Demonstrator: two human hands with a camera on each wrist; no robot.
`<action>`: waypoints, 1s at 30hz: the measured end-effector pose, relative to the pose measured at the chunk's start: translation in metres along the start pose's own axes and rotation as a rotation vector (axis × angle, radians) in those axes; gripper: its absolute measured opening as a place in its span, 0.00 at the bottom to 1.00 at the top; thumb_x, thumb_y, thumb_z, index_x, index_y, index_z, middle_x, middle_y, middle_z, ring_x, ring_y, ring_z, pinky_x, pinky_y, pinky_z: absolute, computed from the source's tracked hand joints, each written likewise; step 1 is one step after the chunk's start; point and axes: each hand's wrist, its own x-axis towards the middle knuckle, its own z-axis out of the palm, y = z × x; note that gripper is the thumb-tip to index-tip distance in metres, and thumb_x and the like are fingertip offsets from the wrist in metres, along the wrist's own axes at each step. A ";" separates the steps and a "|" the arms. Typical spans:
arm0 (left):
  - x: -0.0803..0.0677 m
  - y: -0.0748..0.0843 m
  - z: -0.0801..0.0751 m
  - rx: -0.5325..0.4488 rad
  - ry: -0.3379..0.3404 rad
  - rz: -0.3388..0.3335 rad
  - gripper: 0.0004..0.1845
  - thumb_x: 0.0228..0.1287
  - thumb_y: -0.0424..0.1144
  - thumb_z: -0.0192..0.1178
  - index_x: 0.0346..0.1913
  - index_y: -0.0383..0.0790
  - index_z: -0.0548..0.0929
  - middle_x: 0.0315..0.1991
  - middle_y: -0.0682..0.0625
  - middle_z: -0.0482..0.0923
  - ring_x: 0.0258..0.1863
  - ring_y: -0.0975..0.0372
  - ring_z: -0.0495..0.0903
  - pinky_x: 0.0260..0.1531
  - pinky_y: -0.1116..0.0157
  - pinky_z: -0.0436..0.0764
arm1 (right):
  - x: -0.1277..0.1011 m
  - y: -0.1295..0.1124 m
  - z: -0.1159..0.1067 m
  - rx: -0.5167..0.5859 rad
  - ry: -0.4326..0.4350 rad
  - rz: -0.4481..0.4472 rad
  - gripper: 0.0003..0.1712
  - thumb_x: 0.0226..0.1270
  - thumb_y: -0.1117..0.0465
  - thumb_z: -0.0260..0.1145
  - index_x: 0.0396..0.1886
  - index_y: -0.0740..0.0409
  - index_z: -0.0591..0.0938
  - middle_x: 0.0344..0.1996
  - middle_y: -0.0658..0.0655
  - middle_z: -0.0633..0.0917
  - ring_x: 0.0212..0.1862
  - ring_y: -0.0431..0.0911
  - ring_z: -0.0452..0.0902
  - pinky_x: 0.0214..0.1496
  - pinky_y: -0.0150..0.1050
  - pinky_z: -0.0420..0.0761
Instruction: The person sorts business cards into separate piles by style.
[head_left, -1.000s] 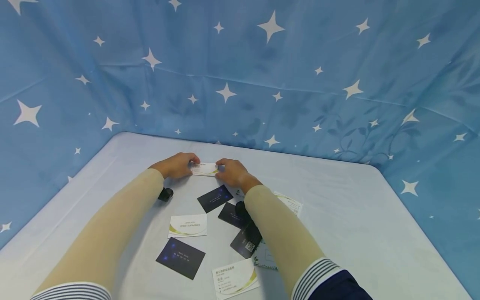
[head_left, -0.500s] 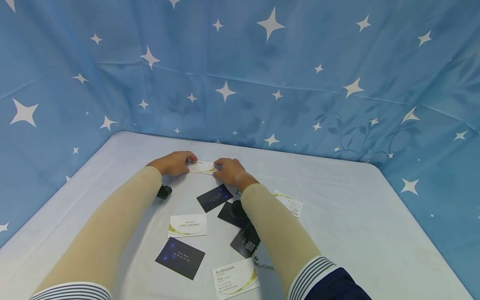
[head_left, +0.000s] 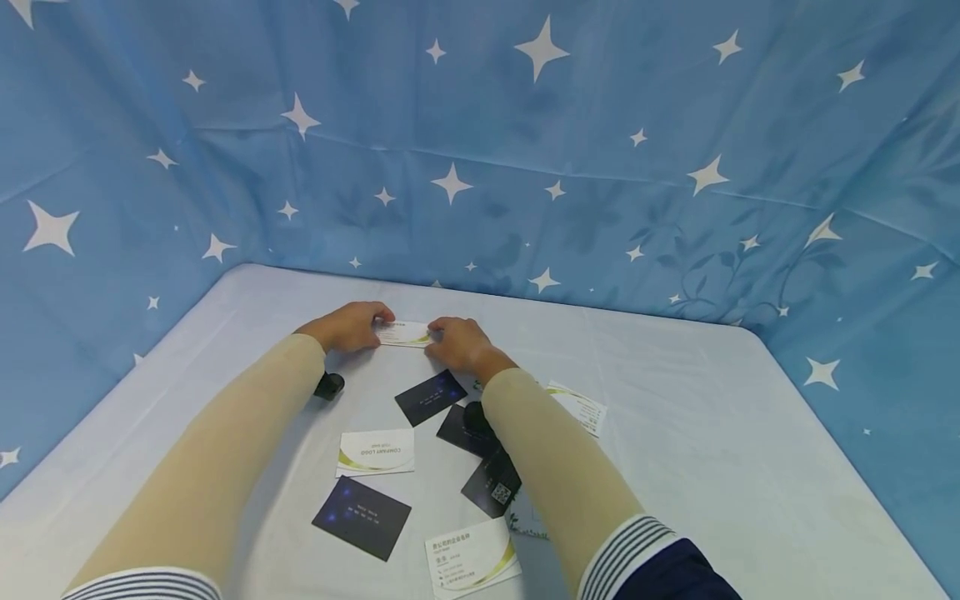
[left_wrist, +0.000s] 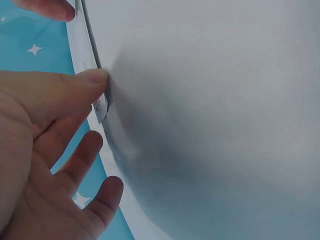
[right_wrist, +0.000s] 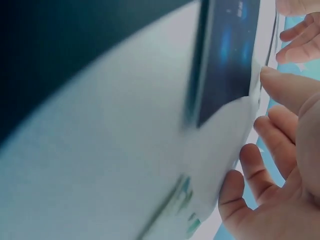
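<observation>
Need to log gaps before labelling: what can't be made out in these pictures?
Head view: print on the held white card, too small; ends hidden by left hand and right hand.
Head view: much of the lower leaf-patterned card, behind the right sleeve.
Right wrist view: print on the blue-speckled dark card, blurred; top cut off by picture edge.
Left wrist view: the held white card's print, nearly edge-on, partly behind the thumb.

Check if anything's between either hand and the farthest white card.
Nothing visible. The left hand pinches the left end of the white card, the right hand its right end. The nearest dark card lies lower in the head view, not between them.
</observation>
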 end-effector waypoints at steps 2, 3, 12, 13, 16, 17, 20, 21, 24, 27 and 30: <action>0.000 0.001 0.000 -0.012 0.008 -0.018 0.26 0.66 0.29 0.61 0.67 0.35 0.72 0.70 0.36 0.66 0.71 0.44 0.62 0.68 0.45 0.58 | 0.000 0.000 -0.002 0.010 -0.003 -0.006 0.30 0.73 0.51 0.63 0.72 0.48 0.73 0.69 0.53 0.74 0.72 0.50 0.63 0.72 0.46 0.60; -0.001 0.002 0.000 -0.018 0.013 -0.024 0.27 0.66 0.30 0.62 0.68 0.36 0.72 0.70 0.36 0.66 0.71 0.44 0.61 0.68 0.44 0.58 | -0.001 0.000 -0.003 0.015 -0.005 -0.013 0.30 0.73 0.50 0.63 0.73 0.48 0.73 0.70 0.53 0.73 0.72 0.50 0.63 0.72 0.47 0.60; -0.016 0.019 0.008 -0.026 0.121 0.036 0.29 0.66 0.39 0.66 0.66 0.32 0.73 0.64 0.36 0.73 0.65 0.45 0.70 0.63 0.46 0.66 | -0.022 0.006 -0.017 0.076 0.006 -0.132 0.31 0.72 0.51 0.65 0.73 0.48 0.73 0.67 0.54 0.75 0.66 0.51 0.72 0.65 0.48 0.70; -0.020 0.022 0.010 -0.014 0.133 0.046 0.29 0.66 0.40 0.67 0.66 0.32 0.74 0.63 0.36 0.74 0.64 0.45 0.71 0.63 0.46 0.67 | -0.025 0.008 -0.018 0.082 0.009 -0.148 0.30 0.72 0.52 0.65 0.72 0.49 0.73 0.66 0.54 0.76 0.64 0.51 0.73 0.64 0.48 0.72; -0.032 0.029 0.016 0.005 0.149 0.066 0.30 0.64 0.42 0.68 0.65 0.31 0.75 0.62 0.38 0.76 0.63 0.45 0.72 0.62 0.46 0.68 | -0.036 0.013 -0.022 0.090 0.007 -0.187 0.30 0.71 0.53 0.66 0.71 0.50 0.74 0.65 0.53 0.77 0.62 0.50 0.75 0.60 0.48 0.74; -0.035 0.030 0.019 0.004 0.149 0.071 0.30 0.64 0.42 0.69 0.65 0.31 0.75 0.62 0.38 0.76 0.63 0.45 0.72 0.62 0.47 0.68 | -0.039 0.015 -0.023 0.093 -0.001 -0.193 0.30 0.71 0.53 0.67 0.71 0.49 0.74 0.65 0.53 0.78 0.62 0.50 0.75 0.60 0.48 0.75; -0.046 0.036 0.027 -0.009 0.139 0.082 0.32 0.62 0.44 0.71 0.65 0.32 0.75 0.62 0.39 0.77 0.63 0.45 0.72 0.62 0.47 0.69 | -0.047 0.020 -0.025 0.088 -0.036 -0.204 0.32 0.69 0.53 0.69 0.71 0.48 0.74 0.64 0.54 0.78 0.62 0.50 0.74 0.60 0.48 0.75; -0.048 0.037 0.030 -0.012 0.134 0.083 0.32 0.61 0.44 0.71 0.65 0.32 0.75 0.62 0.40 0.77 0.63 0.45 0.72 0.61 0.47 0.69 | -0.049 0.022 -0.025 0.088 -0.051 -0.207 0.32 0.68 0.53 0.70 0.71 0.48 0.74 0.64 0.55 0.78 0.62 0.51 0.74 0.60 0.48 0.75; -0.057 0.044 0.036 -0.016 0.116 0.088 0.33 0.59 0.45 0.73 0.64 0.33 0.76 0.61 0.41 0.77 0.62 0.46 0.73 0.61 0.47 0.70 | -0.055 0.025 -0.026 0.083 -0.096 -0.215 0.33 0.66 0.54 0.72 0.70 0.48 0.75 0.63 0.56 0.79 0.63 0.51 0.73 0.60 0.49 0.74; -0.064 0.049 0.042 -0.023 0.095 0.091 0.33 0.58 0.46 0.74 0.63 0.34 0.77 0.60 0.42 0.78 0.62 0.47 0.74 0.60 0.48 0.70 | -0.060 0.027 -0.024 0.072 -0.126 -0.229 0.34 0.64 0.55 0.74 0.69 0.48 0.76 0.63 0.55 0.79 0.63 0.52 0.73 0.61 0.49 0.73; -0.070 0.053 0.046 -0.022 0.076 0.102 0.32 0.56 0.46 0.75 0.61 0.35 0.78 0.59 0.43 0.79 0.60 0.49 0.75 0.59 0.49 0.71 | -0.061 0.029 -0.021 0.047 -0.152 -0.241 0.34 0.62 0.56 0.75 0.69 0.48 0.77 0.62 0.54 0.79 0.63 0.52 0.73 0.63 0.49 0.72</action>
